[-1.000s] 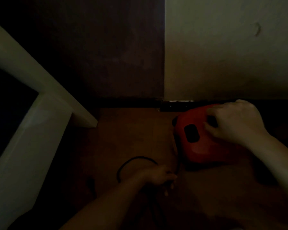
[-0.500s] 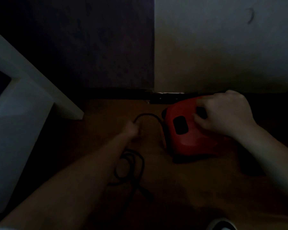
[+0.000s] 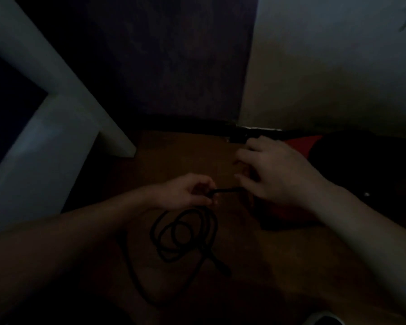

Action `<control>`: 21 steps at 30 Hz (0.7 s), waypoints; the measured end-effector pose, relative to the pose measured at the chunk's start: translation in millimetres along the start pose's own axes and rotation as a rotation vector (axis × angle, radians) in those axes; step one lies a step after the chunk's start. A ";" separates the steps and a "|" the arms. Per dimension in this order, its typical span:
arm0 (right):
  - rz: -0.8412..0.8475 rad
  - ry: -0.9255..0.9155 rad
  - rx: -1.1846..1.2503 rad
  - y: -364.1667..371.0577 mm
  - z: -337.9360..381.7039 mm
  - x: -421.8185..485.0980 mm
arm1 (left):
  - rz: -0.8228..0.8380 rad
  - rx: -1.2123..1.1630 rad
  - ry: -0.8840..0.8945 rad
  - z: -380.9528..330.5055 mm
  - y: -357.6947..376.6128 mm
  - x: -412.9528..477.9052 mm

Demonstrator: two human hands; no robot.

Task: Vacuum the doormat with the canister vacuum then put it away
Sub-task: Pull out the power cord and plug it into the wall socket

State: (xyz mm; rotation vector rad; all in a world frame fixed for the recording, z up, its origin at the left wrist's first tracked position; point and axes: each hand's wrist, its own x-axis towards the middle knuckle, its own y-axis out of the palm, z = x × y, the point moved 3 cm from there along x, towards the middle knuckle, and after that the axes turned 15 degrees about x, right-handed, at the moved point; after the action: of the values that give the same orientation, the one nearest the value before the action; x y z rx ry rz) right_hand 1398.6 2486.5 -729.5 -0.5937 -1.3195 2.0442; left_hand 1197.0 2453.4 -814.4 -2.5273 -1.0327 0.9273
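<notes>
Down at floor level, dim light. Brown wooden floor (image 3: 291, 266) fills the lower frame. A white furniture frame (image 3: 45, 137) slants in from the left. Behind are a dark wall panel (image 3: 174, 66) and a pale plaster wall (image 3: 338, 78).

Red plastic canister vacuum (image 3: 301, 142) sits on the floor against the pale wall, to the right. Most of it is hidden by the right forearm; only red patches show. No doormat in view.

Black power cord (image 3: 185, 235) lies in loose overlapping loops on the floor, just below the left hand. One straight run rises from the loops and goes level, left to right, toward the vacuum.

Left hand (image 3: 185, 192): fingers curled, pinching that run. Right hand (image 3: 277, 174): over the vacuum's near end, fingers loosely spread. The cord's far end vanishes under its palm, so whether it grips the cord cannot be told.

Judgement: cord stowing, late in the task. The held run lies along the line between the hands. The left hand is nearer the slack, the right nearer the vacuum.
</notes>
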 end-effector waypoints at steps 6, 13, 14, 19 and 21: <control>0.195 -0.108 0.177 46.6 25.9 31.9 | -0.116 -0.030 -0.037 38.1 49.1 -26.5; 0.363 -0.263 0.085 99.0 62.4 59.7 | -0.689 0.145 -0.238 80.2 68.4 -92.3; 0.383 -0.282 0.067 105.2 68.5 62.9 | -0.815 0.257 -0.280 87.0 67.2 -110.3; 0.443 -0.381 0.012 127.1 97.6 73.1 | -1.063 0.178 -0.771 145.4 93.2 -186.3; 0.453 -0.400 0.005 131.0 106.8 75.7 | -1.016 0.114 -0.889 159.7 108.0 -196.3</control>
State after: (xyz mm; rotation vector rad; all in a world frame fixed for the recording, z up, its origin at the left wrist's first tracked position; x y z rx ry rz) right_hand 1240.5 2432.9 -809.7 -0.5340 -1.5045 2.6408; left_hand 1044.8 2238.5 -894.1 -1.0700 -2.0732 1.6202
